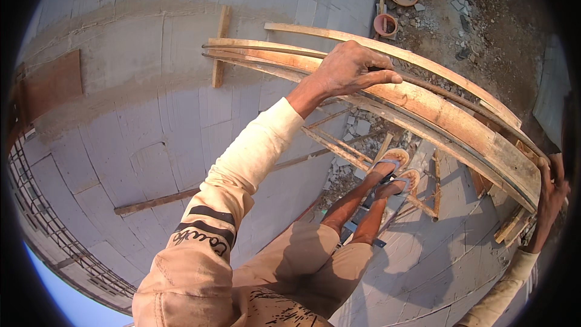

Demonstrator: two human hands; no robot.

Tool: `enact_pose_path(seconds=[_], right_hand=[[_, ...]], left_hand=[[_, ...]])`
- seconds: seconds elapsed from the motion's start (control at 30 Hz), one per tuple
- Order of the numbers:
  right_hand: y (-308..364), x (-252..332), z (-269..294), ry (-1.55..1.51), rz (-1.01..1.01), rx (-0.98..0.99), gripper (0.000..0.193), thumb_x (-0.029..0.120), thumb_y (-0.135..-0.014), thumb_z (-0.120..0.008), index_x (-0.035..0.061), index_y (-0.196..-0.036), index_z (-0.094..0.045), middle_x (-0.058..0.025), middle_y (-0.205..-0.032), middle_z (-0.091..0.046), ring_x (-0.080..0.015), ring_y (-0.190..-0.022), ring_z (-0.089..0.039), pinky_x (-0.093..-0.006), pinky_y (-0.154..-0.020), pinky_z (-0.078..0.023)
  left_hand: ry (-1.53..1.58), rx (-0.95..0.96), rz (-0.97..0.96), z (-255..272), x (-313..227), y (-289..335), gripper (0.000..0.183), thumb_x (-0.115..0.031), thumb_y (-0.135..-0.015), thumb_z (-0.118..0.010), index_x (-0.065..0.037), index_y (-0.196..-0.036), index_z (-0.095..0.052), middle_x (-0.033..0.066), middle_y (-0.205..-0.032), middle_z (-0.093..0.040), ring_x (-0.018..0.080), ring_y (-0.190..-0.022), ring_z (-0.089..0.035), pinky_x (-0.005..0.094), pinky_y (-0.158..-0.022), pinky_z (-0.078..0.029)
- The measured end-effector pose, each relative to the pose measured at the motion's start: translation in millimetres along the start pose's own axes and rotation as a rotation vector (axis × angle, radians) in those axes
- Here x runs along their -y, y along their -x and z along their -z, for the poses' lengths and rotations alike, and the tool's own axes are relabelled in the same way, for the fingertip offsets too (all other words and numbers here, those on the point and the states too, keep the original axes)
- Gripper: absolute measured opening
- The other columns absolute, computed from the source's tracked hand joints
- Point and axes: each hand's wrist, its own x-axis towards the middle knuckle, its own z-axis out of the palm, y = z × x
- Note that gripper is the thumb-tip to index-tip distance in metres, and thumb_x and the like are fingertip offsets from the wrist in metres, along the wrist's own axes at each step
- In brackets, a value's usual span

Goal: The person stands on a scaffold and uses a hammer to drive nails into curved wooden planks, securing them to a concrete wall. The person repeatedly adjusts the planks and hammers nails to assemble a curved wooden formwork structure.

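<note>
Long wooden planks, bent by the lens, run across the view at about the height of my hands. A thin dark rod lies along them. My left hand is closed around the rod near the middle, fingers curled and thumb stretched along it. Far to the right, my right hand is at the end of the planks and rod, its fingers bent over the edge; its exact hold is partly hidden by shadow. Another plank lies just beyond, roughly parallel.
Below, my sandalled feet stand on a narrow raised support with wooden poles around it. A grey block wall fills the left, with a short upright board against it. A pink bucket and rubble lie on the ground far below.
</note>
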Motion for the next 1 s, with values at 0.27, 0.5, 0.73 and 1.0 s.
enact_pose_path(seconds=[0.27, 0.5, 0.73, 1.0], right_hand=[[25.2, -9.6, -45.9, -0.108, 0.028, -0.022, 0.047, 0.055, -0.088, -0.085, 0.0091, -0.085, -0.076, -0.0024, -0.082, -0.072, -0.0226, -0.084, -0.063, -0.0403, -0.093, -0.039], [37.2, -13.3, -63.9, -0.181, -0.027, -0.042, 0.047, 0.053, -0.083, -0.089, 0.0083, -0.088, -0.077, -0.0043, -0.082, -0.071, -0.0246, -0.087, -0.065, -0.0428, -0.098, -0.04], [38.3, -17.6, -74.9, -0.182, 0.001, -0.124, 0.046, 0.051, -0.084, -0.09, 0.0073, -0.091, -0.077, -0.0047, -0.086, -0.071, -0.0238, -0.089, -0.063, -0.0416, -0.099, -0.042], [41.0, -14.2, -72.1, -0.154, -0.027, -0.093, 0.049, 0.055, -0.086, -0.086, 0.0073, -0.092, -0.077, -0.0055, -0.086, -0.072, -0.0257, -0.092, -0.064, -0.0449, -0.1, -0.04]], left_hand=[[-0.025, 0.121, 0.211, -29.1, 16.7, 2.2, 0.032, -0.023, -0.101, -0.08, 0.006, -0.091, -0.075, 0.0061, -0.069, -0.058, 0.0122, -0.067, -0.05, 0.0329, -0.061, -0.043], [0.014, 0.12, 0.208, -39.4, 26.0, 13.9, 0.033, -0.026, -0.102, -0.078, 0.005, -0.09, -0.073, 0.0077, -0.07, -0.06, 0.0137, -0.067, -0.051, 0.0334, -0.063, -0.044], [-0.218, 0.025, 0.072, -52.5, 14.6, 16.4, 0.028, -0.031, -0.103, -0.075, -0.004, -0.099, -0.074, 0.0071, -0.095, -0.066, 0.0221, -0.089, -0.06, 0.0362, -0.077, -0.048], [-0.284, 0.08, 0.033, -67.8, -34.6, -1.6, 0.049, -0.048, -0.105, -0.068, -0.013, -0.139, -0.068, 0.0117, -0.149, -0.059, 0.0373, -0.143, -0.05, 0.0509, -0.12, -0.041]])
